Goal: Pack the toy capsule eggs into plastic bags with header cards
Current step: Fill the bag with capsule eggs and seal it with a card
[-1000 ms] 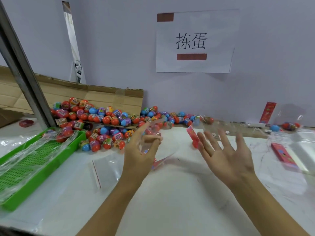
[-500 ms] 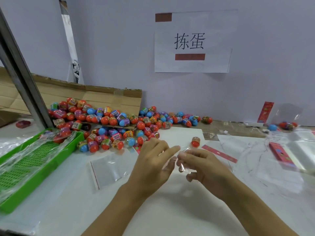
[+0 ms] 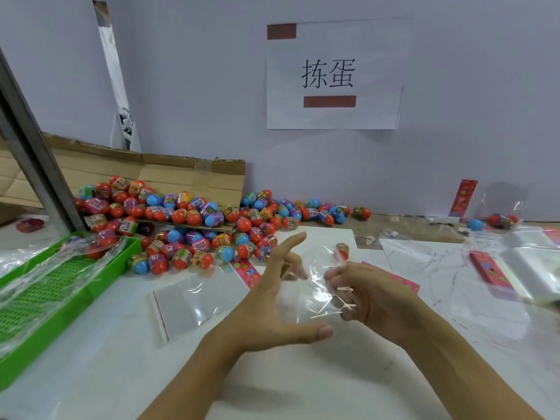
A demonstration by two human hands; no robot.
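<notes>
Both hands meet over the white table [image 3: 303, 383] around a clear bag [image 3: 318, 286]. The left hand [image 3: 278, 301] is spread wide, fingers straight and thumb stretched out below, with the bag just beside its palm and fingertips; whether it actually touches the film is hard to tell. The right hand [image 3: 369, 295] has its fingers curled and pinches the bag's edge, where a thin pale strip shows between the fingertips. Behind the bag, a single egg [image 3: 341, 249] stands alone on the table, seen partly through the plastic. The main heap of eggs [image 3: 194, 225], red, blue and purple, spills from a flattened carton [image 3: 169, 174] at the back left and runs along the wall toward the middle. A pink card [image 3: 247, 272] lies just in front of the heap, partly hidden by the left hand, and another card [image 3: 400, 281] peeks out behind the right hand. A second bag [image 3: 188, 307] lies flat on the table to the left of the left wrist. At far left sits a green tray [image 3: 60, 298] draped with clear film. To the right, more film and a stack of bags [image 3: 533, 268] lie beside a red card [image 3: 491, 269], and a few loose eggs rest by the wall near an upright red strip [image 3: 463, 197]. A paper sign [image 3: 333, 74] with two characters hangs on the wall.
</notes>
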